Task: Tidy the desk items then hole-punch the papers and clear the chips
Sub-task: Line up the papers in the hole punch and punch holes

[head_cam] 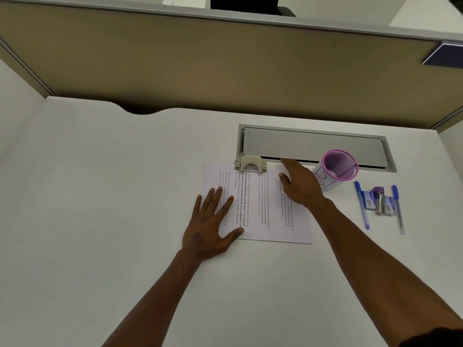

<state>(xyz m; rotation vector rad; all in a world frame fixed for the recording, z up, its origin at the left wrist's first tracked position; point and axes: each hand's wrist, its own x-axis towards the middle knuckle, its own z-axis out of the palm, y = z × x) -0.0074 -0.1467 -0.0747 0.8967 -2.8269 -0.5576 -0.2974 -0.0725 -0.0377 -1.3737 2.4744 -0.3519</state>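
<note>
Both grips flat, open: left hand (210, 226), right hand (299, 184) on papers (260, 209); punch (250, 164) seemingly seated on far edge, nearer right.

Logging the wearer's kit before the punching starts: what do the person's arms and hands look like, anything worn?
Both forearms are bare to the frame's bottom edge, no sleeves showing. The left hand and right hand wear no gloves, and no watch, ring or wristband is visible. No cables or markings.
</note>
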